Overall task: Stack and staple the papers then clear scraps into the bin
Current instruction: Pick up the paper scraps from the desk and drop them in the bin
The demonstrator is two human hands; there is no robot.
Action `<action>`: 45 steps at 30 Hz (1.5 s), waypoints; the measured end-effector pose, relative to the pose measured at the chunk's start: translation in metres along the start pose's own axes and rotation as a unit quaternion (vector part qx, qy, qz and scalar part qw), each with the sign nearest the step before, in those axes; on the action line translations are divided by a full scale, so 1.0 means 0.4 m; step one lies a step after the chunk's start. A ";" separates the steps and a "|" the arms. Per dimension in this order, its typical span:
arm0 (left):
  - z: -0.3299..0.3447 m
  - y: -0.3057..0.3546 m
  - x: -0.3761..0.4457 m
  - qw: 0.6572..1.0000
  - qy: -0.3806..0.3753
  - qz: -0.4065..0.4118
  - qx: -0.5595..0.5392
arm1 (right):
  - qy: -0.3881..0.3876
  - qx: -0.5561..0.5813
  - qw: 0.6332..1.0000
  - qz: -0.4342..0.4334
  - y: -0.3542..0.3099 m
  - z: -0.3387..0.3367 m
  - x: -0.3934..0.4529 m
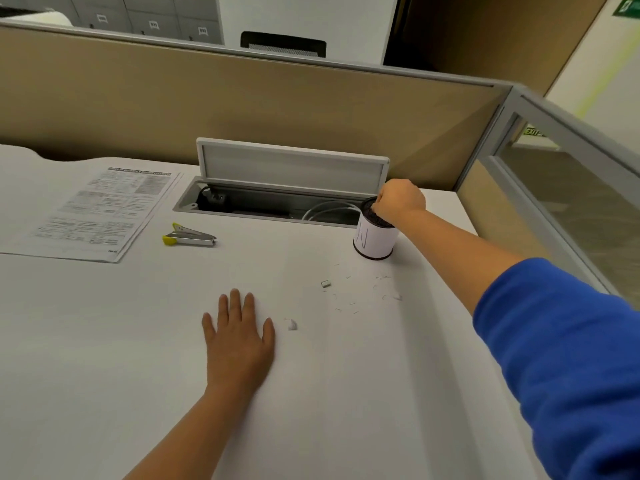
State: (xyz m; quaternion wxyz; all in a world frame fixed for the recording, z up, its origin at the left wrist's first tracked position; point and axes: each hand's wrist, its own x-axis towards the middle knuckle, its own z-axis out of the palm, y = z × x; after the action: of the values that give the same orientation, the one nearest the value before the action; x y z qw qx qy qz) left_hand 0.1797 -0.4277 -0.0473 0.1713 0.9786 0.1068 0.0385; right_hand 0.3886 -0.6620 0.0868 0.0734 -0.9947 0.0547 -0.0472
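Your right hand [398, 202] hovers with curled fingers over the mouth of the bin [375, 237], far right on the tabletop [104, 341]; what it pinches, if anything, is hidden. Release straight down inside the rim. Your left hand [239, 341] lies flat and open. Next sweep the loose scraps [346, 296] just near of the bin together. The papers [100, 213] and stapler [188, 235] sit far left.

1. We rest our left hand [239, 341] flat on the white counter [104, 341].
2. Our right hand [398, 202], fingers curled, sits over the bin [375, 239].
3. Scraps [346, 296] lie near it; stapler [189, 235] beside papers [100, 211].
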 end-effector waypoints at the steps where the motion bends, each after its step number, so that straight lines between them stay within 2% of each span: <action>1: -0.001 0.001 0.000 1.000 -0.001 0.000 -0.001 | 0.008 0.006 1.000 0.001 0.001 -0.002 0.001; 7: -0.006 0.005 -0.004 1.000 -0.001 -0.003 -0.002 | 0.027 0.092 0.995 -0.002 0.012 -0.015 -0.008; 10: -0.006 0.006 -0.003 1.000 -0.005 -0.002 -0.006 | 0.028 0.187 0.982 0.020 0.012 -0.027 -0.028; 12: -0.006 0.002 0.000 1.000 -0.007 0.001 -0.014 | 0.030 0.326 0.944 0.049 0.008 -0.035 -0.058; 14: -0.012 -0.007 0.003 0.999 -0.006 -0.002 -0.048 | 0.005 0.469 0.879 0.082 0.000 -0.037 -0.112; 15: -0.013 -0.011 0.004 0.998 -0.005 -0.004 -0.066 | -0.010 0.507 0.857 0.098 0.000 -0.033 -0.139; 17: -0.018 -0.013 0.004 0.997 -0.001 -0.003 -0.081 | -0.017 0.518 0.844 0.138 0.009 -0.017 -0.162; 20: -0.016 -0.012 -0.001 0.998 -0.003 0.002 -0.059 | -0.010 0.506 0.840 0.196 0.021 -0.021 -0.151; 24: -0.010 -0.009 -0.004 0.999 0.010 0.008 -0.036 | 0.010 0.503 0.834 0.227 0.027 -0.051 -0.117; 27: -0.005 -0.007 -0.002 0.999 0.015 0.008 -0.035 | 0.007 0.469 0.855 0.223 0.024 -0.052 -0.098; 32: -0.001 -0.004 0.003 0.999 0.022 0.010 -0.033 | 0.047 0.400 0.907 0.121 0.011 -0.049 -0.105; 34: -0.003 0.001 0.006 0.999 0.018 0.010 -0.033 | 0.041 0.366 0.927 0.063 -0.002 -0.040 -0.135; 38: -0.010 0.006 0.005 0.999 0.008 0.009 -0.031 | -0.104 0.230 0.964 -0.087 -0.064 0.023 -0.256; 40: -0.012 0.001 0.001 1.000 0.008 0.007 -0.029 | -0.165 0.149 0.966 -0.130 -0.086 0.078 -0.297; 42: -0.013 -0.001 -0.001 1.000 0.007 0.005 -0.027 | -0.196 0.102 0.965 -0.140 -0.088 0.124 -0.305; 45: -0.014 0.002 -0.001 1.000 0.005 0.006 -0.025 | -0.194 0.031 0.963 -0.186 -0.087 0.158 -0.293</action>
State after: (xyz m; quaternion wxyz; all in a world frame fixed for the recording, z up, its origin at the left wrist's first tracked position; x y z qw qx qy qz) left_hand 0.1789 -0.4267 -0.0417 0.1952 0.9744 0.1005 0.0474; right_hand 0.2827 -0.6054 0.0198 0.1038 -0.9747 -0.1479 0.1318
